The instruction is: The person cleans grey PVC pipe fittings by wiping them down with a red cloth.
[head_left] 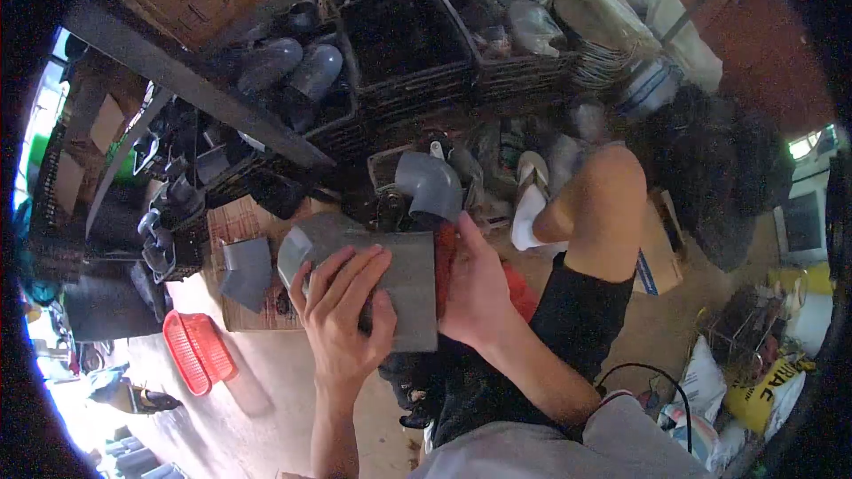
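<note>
Ahead and above, black crates (404, 44) of grey pipe fittings crowd the shelves, and a slanted metal beam (195, 80) cuts across at the left, closing in the far side. Open room lies on the bare floor (266, 408) at the lower left, where a red basket (200, 350) sits just off the edge of a woven mat (232, 223). The person's bent knee (603, 195) hems in the right. Between these, a big grey pipe elbow (399, 270) is held up before the lap. The left hand (342, 310) lies over its front face, fingers spread and curled onto it. The right hand (475, 288) clasps its right end, palm pressed flat. A second elbow (430, 182) stands just behind, and a smaller grey fitting (247, 270) rests on the mat to the left.
</note>
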Demonstrator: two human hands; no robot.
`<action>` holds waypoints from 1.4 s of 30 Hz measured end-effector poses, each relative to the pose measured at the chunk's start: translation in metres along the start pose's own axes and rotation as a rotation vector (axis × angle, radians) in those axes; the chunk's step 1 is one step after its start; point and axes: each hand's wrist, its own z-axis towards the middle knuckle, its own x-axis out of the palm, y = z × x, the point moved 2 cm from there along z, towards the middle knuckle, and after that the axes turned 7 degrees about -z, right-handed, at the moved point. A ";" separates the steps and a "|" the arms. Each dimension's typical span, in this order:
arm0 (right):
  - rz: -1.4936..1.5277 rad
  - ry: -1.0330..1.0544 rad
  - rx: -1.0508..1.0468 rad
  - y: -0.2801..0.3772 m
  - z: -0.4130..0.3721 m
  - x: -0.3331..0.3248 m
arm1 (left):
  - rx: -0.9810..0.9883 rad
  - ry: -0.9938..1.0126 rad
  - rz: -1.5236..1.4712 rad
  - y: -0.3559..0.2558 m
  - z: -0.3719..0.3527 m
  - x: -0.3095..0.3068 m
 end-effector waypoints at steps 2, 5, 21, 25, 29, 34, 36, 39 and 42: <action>-0.053 -0.043 0.017 -0.005 -0.011 0.021 | -0.014 -0.027 -0.023 0.002 0.000 0.000; -0.264 0.119 0.132 -0.019 -0.015 0.014 | -0.009 -0.057 -0.124 0.016 0.012 -0.003; -2.377 0.959 -0.982 -0.012 0.015 -0.023 | -0.096 0.301 -0.602 0.070 0.070 -0.003; -2.394 1.010 -0.742 0.001 0.009 -0.007 | -0.060 0.318 -0.617 0.070 0.072 0.000; -2.080 0.773 -0.309 -0.035 0.013 -0.019 | -0.030 0.393 -0.578 0.063 0.075 0.007; -1.383 0.546 -0.127 -0.083 0.011 -0.030 | 0.100 0.413 -0.405 0.049 0.066 -0.002; -1.130 0.524 0.176 -0.090 0.015 -0.029 | 0.092 0.394 -0.422 0.051 0.059 -0.007; -0.769 0.424 0.455 -0.104 0.019 -0.026 | 0.154 0.391 -0.395 0.055 0.045 -0.009; -0.536 0.310 0.451 -0.121 0.031 -0.021 | 0.264 0.405 -0.321 0.049 0.033 -0.013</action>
